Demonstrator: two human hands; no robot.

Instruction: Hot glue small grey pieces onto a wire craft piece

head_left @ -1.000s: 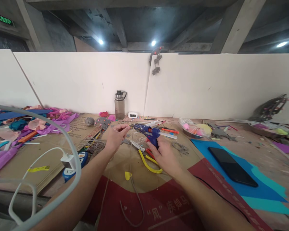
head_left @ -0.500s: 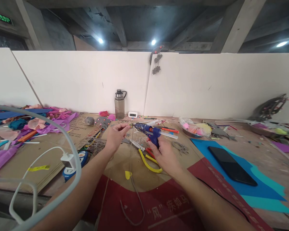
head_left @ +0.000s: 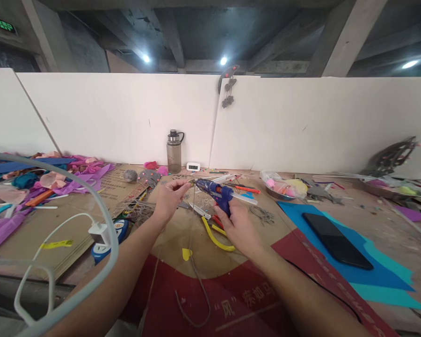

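Note:
My right hand (head_left: 235, 220) is wrapped round the handle of a blue hot glue gun (head_left: 220, 193), with a clear glue stick (head_left: 244, 198) sticking out of its back. The nozzle points left and meets the fingertips of my left hand (head_left: 170, 199). Those fingers pinch the upper end of a thin grey cord (head_left: 192, 224), which hangs down and curls over the red part of the cardboard. A small yellow piece (head_left: 186, 254) sits on the cord lower down. Whatever small bit lies at the nozzle tip is too small to make out. Yellow-handled pliers (head_left: 214, 236) lie under the gun.
A phone (head_left: 337, 239) rests on blue sheets (head_left: 382, 274) at the right. A water bottle (head_left: 174, 152) and a small white clock (head_left: 193, 166) stand by the white board. Coiled wire (head_left: 262, 214), a tape measure (head_left: 107, 243) and a looping white cable (head_left: 108, 220) are around.
The glue gun and my right hand have shifted very slightly left, with the nozzle still at my left fingertips. A bit of blue now shows behind the gun.

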